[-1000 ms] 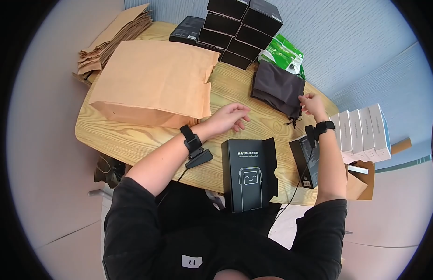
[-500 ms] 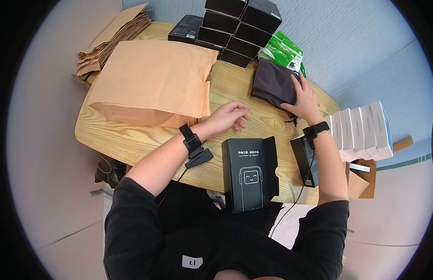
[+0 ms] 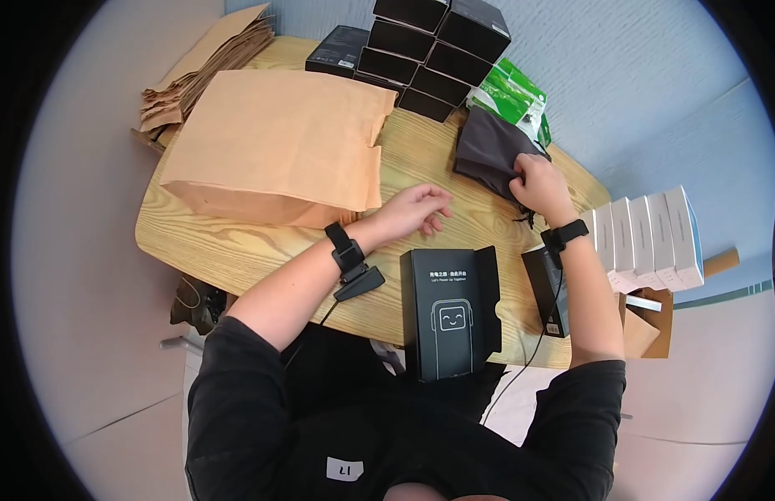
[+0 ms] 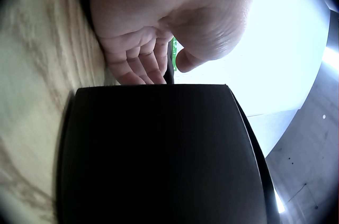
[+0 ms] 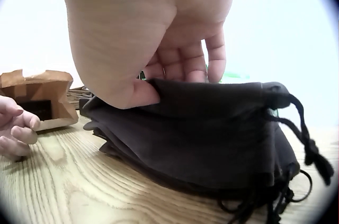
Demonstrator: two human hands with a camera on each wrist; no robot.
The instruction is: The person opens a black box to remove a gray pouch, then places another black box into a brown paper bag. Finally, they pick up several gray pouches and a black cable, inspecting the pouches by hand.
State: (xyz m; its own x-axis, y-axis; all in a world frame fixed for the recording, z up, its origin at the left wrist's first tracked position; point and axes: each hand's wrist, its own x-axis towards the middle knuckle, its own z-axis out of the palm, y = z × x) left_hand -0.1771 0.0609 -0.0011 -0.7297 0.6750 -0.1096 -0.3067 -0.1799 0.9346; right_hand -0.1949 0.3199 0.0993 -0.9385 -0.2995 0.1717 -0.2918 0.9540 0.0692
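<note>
My right hand [image 3: 543, 187] pinches the dark grey drawstring pouch [image 3: 488, 152] on the right side of the table. In the right wrist view the thumb presses the near face of the pouch [image 5: 196, 128], while the fingers reach behind its upper edge. Black cords hang at the pouch's right end, and more folded cloth lies under it. My left hand [image 3: 414, 210] rests on the table with loosely curled fingers, holding nothing. Just in front of it stands a black box [image 3: 448, 321] with a smiling robot drawing and a raised flap on its right.
A brown paper bag [image 3: 279, 142] lies at left with its mouth to the right. Stacked black boxes [image 3: 401, 40] and a green package [image 3: 511, 93] stand at the back. White boxes [image 3: 640, 238] line the right edge, near another black box [image 3: 544, 288].
My right hand has moved from the pouch's right edge, spread over it, and now pinches its cloth. The left hand stays in place.
</note>
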